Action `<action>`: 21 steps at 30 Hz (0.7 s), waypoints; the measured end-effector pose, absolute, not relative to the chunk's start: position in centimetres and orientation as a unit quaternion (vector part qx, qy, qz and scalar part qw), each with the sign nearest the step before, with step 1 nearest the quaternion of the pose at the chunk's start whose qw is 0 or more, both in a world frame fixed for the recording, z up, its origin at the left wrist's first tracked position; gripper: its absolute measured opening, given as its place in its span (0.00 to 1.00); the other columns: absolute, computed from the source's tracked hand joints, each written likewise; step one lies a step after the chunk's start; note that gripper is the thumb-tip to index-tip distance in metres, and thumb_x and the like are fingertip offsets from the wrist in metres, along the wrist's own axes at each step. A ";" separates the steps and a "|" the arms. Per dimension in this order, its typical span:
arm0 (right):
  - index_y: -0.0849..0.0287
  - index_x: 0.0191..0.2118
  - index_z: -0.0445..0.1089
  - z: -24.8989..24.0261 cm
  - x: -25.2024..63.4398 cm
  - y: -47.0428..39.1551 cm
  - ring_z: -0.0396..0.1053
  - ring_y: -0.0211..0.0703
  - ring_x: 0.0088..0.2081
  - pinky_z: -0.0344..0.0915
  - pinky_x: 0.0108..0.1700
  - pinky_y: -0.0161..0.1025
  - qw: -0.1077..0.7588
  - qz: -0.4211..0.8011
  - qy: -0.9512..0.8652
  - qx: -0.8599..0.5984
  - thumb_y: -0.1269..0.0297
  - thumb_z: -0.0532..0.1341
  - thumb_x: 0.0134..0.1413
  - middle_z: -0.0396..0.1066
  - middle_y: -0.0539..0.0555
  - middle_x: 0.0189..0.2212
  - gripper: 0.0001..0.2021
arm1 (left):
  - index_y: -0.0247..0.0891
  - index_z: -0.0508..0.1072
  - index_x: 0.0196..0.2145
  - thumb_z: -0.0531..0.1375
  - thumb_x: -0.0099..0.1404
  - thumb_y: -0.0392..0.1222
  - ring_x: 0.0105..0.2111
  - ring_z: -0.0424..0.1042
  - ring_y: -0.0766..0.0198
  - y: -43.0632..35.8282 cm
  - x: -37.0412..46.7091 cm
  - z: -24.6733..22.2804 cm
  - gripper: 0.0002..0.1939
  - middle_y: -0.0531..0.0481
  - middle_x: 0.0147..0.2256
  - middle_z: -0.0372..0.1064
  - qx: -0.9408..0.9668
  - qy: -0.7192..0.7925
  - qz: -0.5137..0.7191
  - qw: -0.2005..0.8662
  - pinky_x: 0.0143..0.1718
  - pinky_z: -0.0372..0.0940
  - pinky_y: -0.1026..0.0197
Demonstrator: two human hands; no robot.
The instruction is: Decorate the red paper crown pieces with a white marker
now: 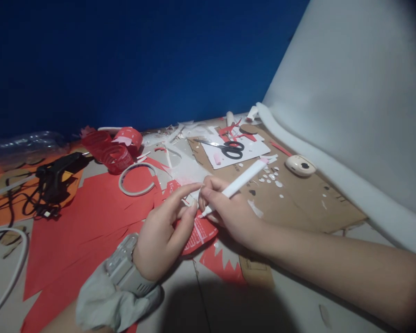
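Observation:
My right hand [229, 208] is closed around a white marker [246, 178] with a pink end. Its tip points down at a red piece with white dashed lines [197, 236], apparently touching it. Thumb and forefinger of my left hand [166, 226] pinch at the upper part of this red piece, and a small whitish bit shows between them. Part of the red piece is hidden behind my fingers. A grey watch and a pale cuff are on my left wrist.
Red paper sheets [100, 208], a tape roll [137, 179] and a black glue gun [60, 175] lie at left. Black-handled scissors [232, 149] rest on white paper over brown cardboard [308, 199]. A cream oval device [300, 165] and white scraps are at right.

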State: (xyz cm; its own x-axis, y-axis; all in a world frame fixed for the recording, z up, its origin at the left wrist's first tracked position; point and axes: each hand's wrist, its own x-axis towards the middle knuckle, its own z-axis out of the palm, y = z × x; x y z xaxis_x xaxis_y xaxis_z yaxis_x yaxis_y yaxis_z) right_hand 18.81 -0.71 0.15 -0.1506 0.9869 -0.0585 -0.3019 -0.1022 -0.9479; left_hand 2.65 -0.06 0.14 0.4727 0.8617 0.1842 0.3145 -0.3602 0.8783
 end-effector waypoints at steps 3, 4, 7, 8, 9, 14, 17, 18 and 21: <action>0.58 0.25 0.57 0.2 18.9 -0.8 0.48 0.29 0.17 0.45 0.19 0.28 0.515 0.618 -0.435 -0.405 0.65 0.56 0.62 0.52 0.41 0.15 0.14 | 0.43 0.62 0.58 0.51 0.73 0.43 0.25 0.64 0.67 -0.1 2.6 0.0 0.17 0.59 0.22 0.54 0.752 0.390 0.334 0.413 0.27 0.56 0.65; 0.58 0.25 0.56 0.3 18.8 -0.8 0.47 0.29 0.17 0.45 0.19 0.29 0.513 0.619 -0.436 -0.405 0.65 0.56 0.62 0.52 0.40 0.15 0.13 | 0.43 0.62 0.58 0.51 0.73 0.43 0.25 0.65 0.67 -0.1 2.5 0.0 0.17 0.59 0.22 0.54 0.752 0.390 0.334 0.413 0.27 0.56 0.65; 0.57 0.25 0.55 0.4 18.8 -0.8 0.47 0.29 0.16 0.45 0.19 0.29 0.513 0.622 -0.433 -0.404 0.66 0.55 0.61 0.53 0.41 0.16 0.13 | 0.44 0.64 0.57 0.51 0.73 0.42 0.27 0.67 0.66 -0.1 2.5 0.1 0.16 0.59 0.22 0.55 0.755 0.391 0.330 0.411 0.28 0.57 0.66; 0.57 0.25 0.55 0.4 18.7 -0.8 0.47 0.29 0.16 0.45 0.19 0.29 0.514 0.621 -0.433 -0.404 0.66 0.55 0.61 0.54 0.41 0.16 0.13 | 0.45 0.65 0.56 0.51 0.73 0.42 0.27 0.67 0.66 -0.1 2.5 0.2 0.16 0.59 0.21 0.55 0.756 0.392 0.329 0.408 0.28 0.56 0.66; 0.57 0.26 0.55 0.4 18.7 -0.8 0.47 0.30 0.16 0.45 0.19 0.29 0.513 0.620 -0.434 -0.404 0.66 0.55 0.61 0.54 0.41 0.16 0.13 | 0.45 0.65 0.56 0.51 0.73 0.42 0.26 0.67 0.66 -0.1 2.5 0.2 0.15 0.59 0.21 0.54 0.758 0.393 0.327 0.405 0.27 0.56 0.66; 0.57 0.25 0.56 0.2 18.8 -0.8 0.47 0.30 0.17 0.45 0.19 0.29 0.506 0.611 -0.449 -0.410 0.65 0.55 0.62 0.52 0.41 0.16 0.13 | 0.45 0.66 0.56 0.51 0.73 0.41 0.22 0.61 0.69 -0.1 2.7 0.3 0.16 0.58 0.23 0.61 0.764 0.394 0.326 0.392 0.26 0.55 0.66; 0.57 0.26 0.56 0.2 18.9 -0.8 0.47 0.30 0.17 0.45 0.19 0.29 0.505 0.616 -0.447 -0.408 0.64 0.55 0.62 0.52 0.41 0.16 0.13 | 0.46 0.65 0.57 0.51 0.73 0.42 0.21 0.59 0.69 -0.1 2.6 0.1 0.16 0.57 0.25 0.62 0.761 0.395 0.330 0.396 0.25 0.55 0.66; 0.57 0.25 0.56 0.3 18.9 -0.8 0.46 0.30 0.17 0.45 0.19 0.30 0.504 0.620 -0.445 -0.405 0.64 0.56 0.62 0.52 0.41 0.16 0.13 | 0.46 0.65 0.57 0.51 0.73 0.42 0.22 0.60 0.69 -0.1 2.5 0.1 0.16 0.57 0.24 0.61 0.758 0.396 0.331 0.399 0.25 0.56 0.66; 0.57 0.25 0.57 0.5 18.8 -0.7 0.46 0.30 0.16 0.44 0.19 0.30 0.505 0.628 -0.439 -0.398 0.63 0.56 0.60 0.53 0.42 0.16 0.13 | 0.45 0.65 0.57 0.51 0.73 0.43 0.23 0.62 0.67 -0.1 2.4 0.0 0.17 0.58 0.22 0.57 0.751 0.394 0.338 0.409 0.28 0.59 0.65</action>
State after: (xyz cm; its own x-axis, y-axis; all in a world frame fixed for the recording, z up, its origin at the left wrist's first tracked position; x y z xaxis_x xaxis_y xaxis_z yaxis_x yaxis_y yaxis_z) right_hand 18.81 -0.69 0.49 -0.1732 0.9832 -0.0577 -0.2843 -0.1060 -0.9529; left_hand 2.43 -0.05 -0.05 0.4604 0.8682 0.1853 0.3157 -0.3552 0.8799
